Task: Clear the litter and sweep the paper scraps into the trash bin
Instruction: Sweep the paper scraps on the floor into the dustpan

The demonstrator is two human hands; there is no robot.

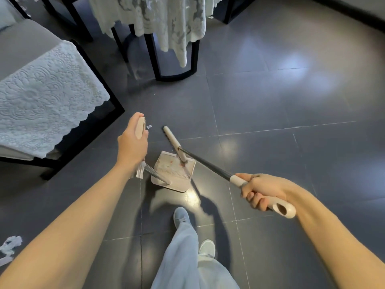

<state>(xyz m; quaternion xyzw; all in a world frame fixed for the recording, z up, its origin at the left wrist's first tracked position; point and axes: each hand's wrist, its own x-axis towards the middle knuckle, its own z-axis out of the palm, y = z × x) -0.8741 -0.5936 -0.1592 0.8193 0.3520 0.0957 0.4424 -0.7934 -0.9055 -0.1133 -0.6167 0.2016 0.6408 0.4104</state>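
The dustpan (173, 176) sits on the dark tiled floor (270, 101), just ahead of the person's feet. The left hand (133, 142) is curled round the pan's upright handle. The right hand (261, 190) grips the broom (174, 140) by its pale end, and the broom's head meets the pan's far edge and stretches away from it. A few small bits (170, 163) lie inside the pan. One white paper scrap (149, 126) lies just beyond it, and more torn paper (10, 245) lies well behind it to the left

Single head-worn wide-angle view, facing forward and steeply down, floor (270, 101) close below.
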